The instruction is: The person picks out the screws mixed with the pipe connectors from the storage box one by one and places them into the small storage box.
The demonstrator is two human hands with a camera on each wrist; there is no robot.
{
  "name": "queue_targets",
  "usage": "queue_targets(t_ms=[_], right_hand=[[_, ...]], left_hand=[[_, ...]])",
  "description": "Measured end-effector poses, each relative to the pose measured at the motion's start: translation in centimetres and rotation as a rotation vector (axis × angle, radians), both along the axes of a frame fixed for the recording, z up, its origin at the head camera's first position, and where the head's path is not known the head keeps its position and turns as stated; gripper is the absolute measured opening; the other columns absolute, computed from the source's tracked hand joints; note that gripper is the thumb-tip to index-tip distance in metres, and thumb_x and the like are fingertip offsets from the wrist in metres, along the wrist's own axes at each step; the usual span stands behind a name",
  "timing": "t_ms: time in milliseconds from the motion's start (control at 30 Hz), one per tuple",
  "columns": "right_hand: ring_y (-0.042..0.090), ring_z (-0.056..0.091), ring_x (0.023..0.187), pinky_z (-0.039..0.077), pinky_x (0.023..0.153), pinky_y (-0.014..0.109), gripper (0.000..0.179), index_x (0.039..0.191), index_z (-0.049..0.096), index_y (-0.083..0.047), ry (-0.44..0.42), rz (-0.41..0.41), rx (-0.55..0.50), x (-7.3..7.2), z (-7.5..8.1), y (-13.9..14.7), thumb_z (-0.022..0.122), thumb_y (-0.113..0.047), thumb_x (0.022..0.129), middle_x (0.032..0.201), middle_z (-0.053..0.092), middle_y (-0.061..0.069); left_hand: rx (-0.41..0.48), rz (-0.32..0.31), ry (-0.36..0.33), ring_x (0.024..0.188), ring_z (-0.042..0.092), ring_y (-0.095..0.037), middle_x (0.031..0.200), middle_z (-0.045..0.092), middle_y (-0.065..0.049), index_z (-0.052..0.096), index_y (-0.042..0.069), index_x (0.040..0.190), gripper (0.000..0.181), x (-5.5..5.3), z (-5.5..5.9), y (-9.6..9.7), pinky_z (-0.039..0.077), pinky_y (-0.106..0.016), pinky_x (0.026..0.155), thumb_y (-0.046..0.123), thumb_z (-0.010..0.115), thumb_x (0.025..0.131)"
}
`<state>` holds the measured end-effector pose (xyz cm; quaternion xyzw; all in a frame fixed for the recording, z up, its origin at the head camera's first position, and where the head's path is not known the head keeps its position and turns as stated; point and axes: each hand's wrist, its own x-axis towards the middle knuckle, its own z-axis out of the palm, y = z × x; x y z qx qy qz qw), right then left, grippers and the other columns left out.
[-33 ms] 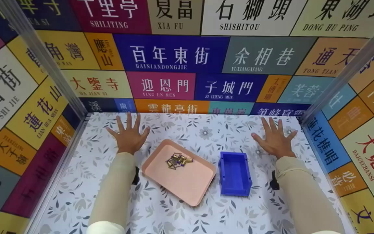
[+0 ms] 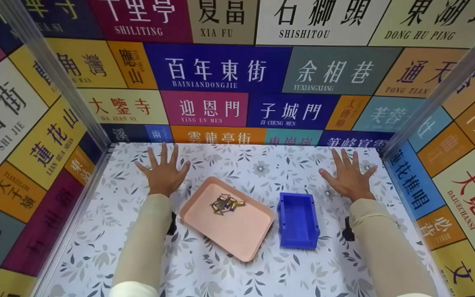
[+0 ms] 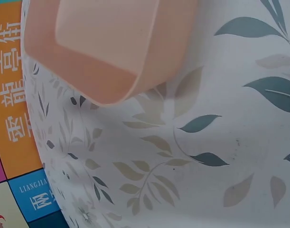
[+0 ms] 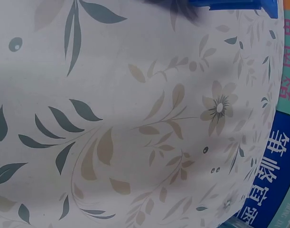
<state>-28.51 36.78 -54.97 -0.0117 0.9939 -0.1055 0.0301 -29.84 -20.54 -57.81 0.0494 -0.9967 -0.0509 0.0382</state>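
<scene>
In 1 loose heap inside the pink tray (image 2: 239,239), toward its far side: brass-coloured pieces (image 2: 228,203), with some dark blue among them. Too small in the head view to count or identify. Probably stiff, light and hard to crush; perhaps smooth too, judging by the metallic sheen, so likely to slip or roll under a careless squeeze. Best pinched singly at mid-length, starting from the heap's outer edge.

Around the heap, the tray itself: shallow, round-cornered, set aslant on the bench (image 2: 293,272). Looks like light, rigid plastic; best lifted by 2 opposite rims and kept level against spilling. Just beside it on the right, across a narrow gap: a blue box (image 2: 298,220), upright, also plastic by its look. Could slide if bumped; best held by the side walls.

Left of the tray, near but apart from it: the left hand (image 2: 164,176), palm down, fingers spread, holding nothing. Beyond the box and to its right: the right hand (image 2: 349,178), likewise palm down, spread and holding nothing.

Farther out: a leaf-print covering on the bench, then walls (image 2: 221,68) of coloured, lettered panels.
</scene>
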Motion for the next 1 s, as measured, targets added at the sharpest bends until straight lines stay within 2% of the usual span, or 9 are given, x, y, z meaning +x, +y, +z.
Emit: queue_targets(t_ms=[100,267,333,433,567,667,800,900,1000], right_hand=[[0.053,-0.008,0.154,-0.023,0.095,0.088,0.099,0.166,-0.002,-0.028,0.005,0.005,-0.01,-0.2,-0.1,-0.1,0.03,-0.085,0.091,0.172,0.002,0.02],[0.054,-0.004,0.154,-0.025,0.096,0.085,0.099,0.166,-0.002,-0.027,-0.015,0.004,-0.044,-0.2,-0.3,-0.4,0.031,-0.084,0.091,0.171,0.008,0.022],[0.053,-0.001,0.155,-0.025,0.098,0.084,0.1,0.166,-0.002,-0.028,-0.029,-0.004,-0.068,-0.2,-0.4,-0.5,0.03,-0.085,0.09,0.171,0.011,0.02],[0.051,0.006,0.155,-0.022,0.102,0.083,0.098,0.166,-0.001,-0.03,-0.035,-0.006,-0.111,0.0,-0.5,-0.7,0.032,-0.084,0.091,0.17,0.016,0.021],[0.051,0.021,0.153,-0.008,0.11,0.083,0.096,0.166,0.001,-0.028,-0.019,0.015,-0.147,0.7,-0.8,-1.0,0.032,-0.082,0.093,0.166,0.027,0.024],[0.052,0.038,0.144,0.011,0.114,0.08,0.094,0.166,0.004,-0.025,0.017,0.05,-0.164,1.3,-1.1,-1.3,0.032,-0.079,0.095,0.159,0.041,0.024],[0.053,0.052,0.13,0.034,0.107,0.072,0.089,0.166,0.008,-0.025,0.065,0.087,-0.197,2.0,-1.2,-2.1,0.037,-0.074,0.098,0.15,0.054,0.023],[0.052,0.056,0.127,0.04,0.103,0.071,0.085,0.166,0.009,-0.03,0.081,0.093,-0.225,2.6,-1.1,-2.7,0.041,-0.071,0.099,0.149,0.056,0.021],[0.052,0.055,0.128,0.041,0.101,0.072,0.083,0.166,0.011,-0.032,0.097,0.103,-0.258,3.1,-0.9,-3.2,0.042,-0.07,0.099,0.148,0.056,0.02]], left_hand=[[0.018,-0.007,0.007,0.155,-0.01,-0.051,0.174,-0.004,-0.003,0.001,0.037,0.164,0.085,0.1,-0.3,-0.4,-0.015,-0.086,0.103,0.081,0.014,0.093],[0.057,-0.036,-0.014,0.156,-0.005,-0.051,0.174,0.004,-0.005,0.008,0.034,0.165,0.086,1.0,-1.2,-1.0,-0.012,-0.085,0.106,0.081,0.015,0.094],[0.067,-0.053,-0.03,0.157,0.0,-0.05,0.174,0.007,-0.006,0.009,0.033,0.165,0.085,1.5,-1.4,-1.0,-0.008,-0.084,0.11,0.08,0.015,0.095],[0.09,-0.095,-0.044,0.157,0.01,-0.047,0.173,0.016,-0.007,0.012,0.033,0.166,0.08,2.5,-1.8,-0.9,0.003,-0.08,0.116,0.074,0.022,0.098],[0.126,-0.165,-0.079,0.156,0.022,-0.042,0.17,0.026,-0.008,0.017,0.029,0.165,0.071,4.3,-2.6,-0.3,0.011,-0.075,0.119,0.061,0.032,0.104],[0.139,-0.21,-0.091,0.154,0.028,-0.039,0.168,0.032,-0.006,0.022,0.027,0.165,0.069,5.8,-3.4,0.2,0.013,-0.072,0.121,0.057,0.036,0.104],[0.141,-0.294,-0.073,0.153,0.032,-0.036,0.166,0.035,-0.004,0.026,0.027,0.163,0.068,7.7,-4.1,0.8,0.022,-0.066,0.122,0.057,0.039,0.103],[0.16,-0.366,-0.078,0.153,0.032,-0.037,0.167,0.033,-0.003,0.025,0.028,0.164,0.067,8.8,-4.5,1.1,0.027,-0.066,0.12,0.055,0.04,0.104],[0.157,-0.407,-0.106,0.153,0.03,-0.038,0.169,0.029,0.0,0.023,0.031,0.164,0.068,9.4,-4.7,1.5,0.024,-0.069,0.119,0.058,0.039,0.104]])
